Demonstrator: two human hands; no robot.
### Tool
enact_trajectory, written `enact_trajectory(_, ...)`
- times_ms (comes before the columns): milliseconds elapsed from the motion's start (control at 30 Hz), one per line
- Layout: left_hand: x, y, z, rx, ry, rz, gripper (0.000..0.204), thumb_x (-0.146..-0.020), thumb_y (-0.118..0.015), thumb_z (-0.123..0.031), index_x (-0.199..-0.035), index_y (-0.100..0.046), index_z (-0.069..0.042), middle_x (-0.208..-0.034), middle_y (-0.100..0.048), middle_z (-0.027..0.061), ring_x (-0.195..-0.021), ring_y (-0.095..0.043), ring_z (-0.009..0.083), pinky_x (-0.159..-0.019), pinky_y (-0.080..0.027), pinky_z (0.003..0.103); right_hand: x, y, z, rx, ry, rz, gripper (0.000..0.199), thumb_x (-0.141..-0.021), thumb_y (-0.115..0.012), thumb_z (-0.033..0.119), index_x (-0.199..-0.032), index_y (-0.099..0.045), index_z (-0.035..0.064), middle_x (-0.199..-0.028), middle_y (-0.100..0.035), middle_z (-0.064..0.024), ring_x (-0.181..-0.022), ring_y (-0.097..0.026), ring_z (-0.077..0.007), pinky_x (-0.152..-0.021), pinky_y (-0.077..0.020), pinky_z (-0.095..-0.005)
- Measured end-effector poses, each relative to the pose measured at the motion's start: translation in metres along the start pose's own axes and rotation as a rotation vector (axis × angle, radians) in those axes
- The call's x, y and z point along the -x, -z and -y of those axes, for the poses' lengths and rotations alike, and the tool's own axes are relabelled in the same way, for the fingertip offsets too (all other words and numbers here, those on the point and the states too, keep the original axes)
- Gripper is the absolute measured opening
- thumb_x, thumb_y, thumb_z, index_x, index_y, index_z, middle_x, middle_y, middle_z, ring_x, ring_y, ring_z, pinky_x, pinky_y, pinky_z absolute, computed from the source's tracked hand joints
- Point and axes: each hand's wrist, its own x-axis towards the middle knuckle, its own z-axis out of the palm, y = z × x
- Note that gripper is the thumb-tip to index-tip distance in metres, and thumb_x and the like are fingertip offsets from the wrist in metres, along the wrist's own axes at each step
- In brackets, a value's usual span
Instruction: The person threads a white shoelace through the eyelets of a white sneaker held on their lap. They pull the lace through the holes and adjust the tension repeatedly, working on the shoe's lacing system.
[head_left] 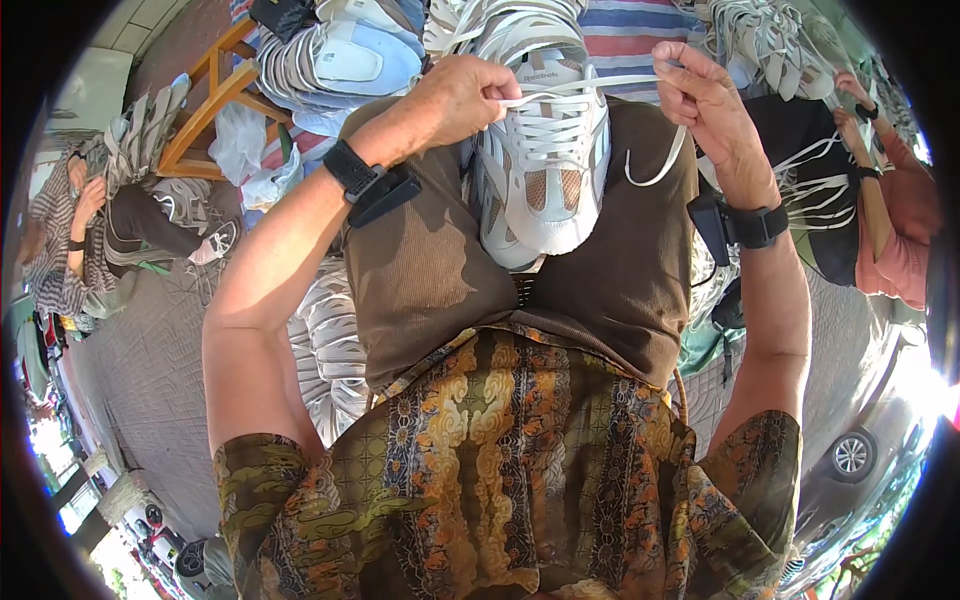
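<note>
Head view: white sneaker (545, 170) rests toe-down on lap against brown shirt (430, 270), propped for lacing. Left hand (465, 98) pinched on white lace (600, 82); right hand (700, 95) clamped on other lace end, keeping it taut across shoe top.

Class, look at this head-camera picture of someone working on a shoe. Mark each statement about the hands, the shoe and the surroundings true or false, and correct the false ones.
1. The left hand pinches a white lace. True.
2. The shoe is black. False: it is white with tan mesh panels.
3. The right hand is empty and hangs at the person's side. False: it is raised and holds the other end of the lace.
4. Both wrists carry a dark strap. True: one sits on the left wrist and one on the right wrist.
5. The shoe lies on the floor. False: it rests on the person's lap.
</note>
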Motion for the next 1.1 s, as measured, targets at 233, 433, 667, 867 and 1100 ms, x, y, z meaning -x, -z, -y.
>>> enact_trajectory(233, 0.011, -0.006, -0.001, -0.190, -0.320, -0.066, 0.013, -0.078, -0.056, -0.004, -0.088, -0.064, 0.000, -0.071, -0.064, 0.0132, -0.067, -0.063, 0.0247, -0.064, -0.049, 0.034, 0.009, -0.003, 0.008, 0.001, 0.014, 0.059, 0.011, -0.092, -0.056, 0.014, -0.101, -0.057, 0.0084, -0.060, -0.038, 0.0068, -0.048, -0.029, -0.0020, -0.045, -0.0226, -0.0185)
enact_trajectory(433, 0.010, -0.005, -0.005, 0.025, -0.045, -0.026, 0.008, -0.079, -0.057, -0.003, -0.084, -0.061, 0.002, -0.067, -0.061, 0.0124, -0.062, -0.060, 0.0229, -0.061, -0.048, 0.035, 0.009, 0.002, 0.008, -0.115, -0.022, 0.057, 0.011, -0.089, -0.060, 0.013, -0.099, -0.060, 0.0089, -0.062, -0.043, 0.0071, -0.049, -0.031, -0.0024, -0.046, -0.0234, -0.0183)
enact_trajectory(667, 0.016, -0.004, -0.004, 0.131, 0.013, 0.057, 0.015, -0.083, -0.056, -0.003, -0.097, -0.061, 0.000, -0.075, -0.063, 0.0070, -0.062, -0.058, 0.0124, -0.056, -0.047, 0.027, 0.031, -0.008, 0.029, 0.364, 0.078, 0.120, 0.016, -0.086, -0.058, 0.010, -0.102, -0.061, 0.0074, -0.069, -0.053, 0.0049, -0.059, -0.044, -0.0020, -0.051, -0.0351, -0.0192)
enact_trajectory(867, 0.009, 0.003, 0.004, 0.252, 0.126, 0.118, 0.015, -0.087, -0.056, -0.003, -0.101, -0.061, -0.003, -0.082, -0.065, 0.0055, -0.063, -0.058, 0.0083, -0.054, -0.046, 0.023, 0.040, 0.005, 0.019, 1.428, 0.372, 0.141, 0.018, -0.079, -0.057, 0.008, -0.096, -0.058, 0.0049, -0.068, -0.060, -0.0132, -0.058, -0.059, -0.0289, -0.057, -0.0472, -0.0369)
enact_trajectory(1100, 0.019, -0.003, -0.005, 0.149, -0.012, 0.119, 0.015, -0.084, -0.060, -0.004, -0.098, -0.062, -0.001, -0.079, -0.064, 0.0058, -0.063, -0.058, 0.0103, -0.056, -0.048, 0.027, 0.007, 0.014, 0.006, 1.764, 0.726, -0.264, 0.014, -0.078, -0.053, 0.004, -0.091, -0.056, 0.0071, -0.073, -0.062, -0.0109, -0.065, -0.060, -0.0340, -0.061, -0.0493, -0.0400)
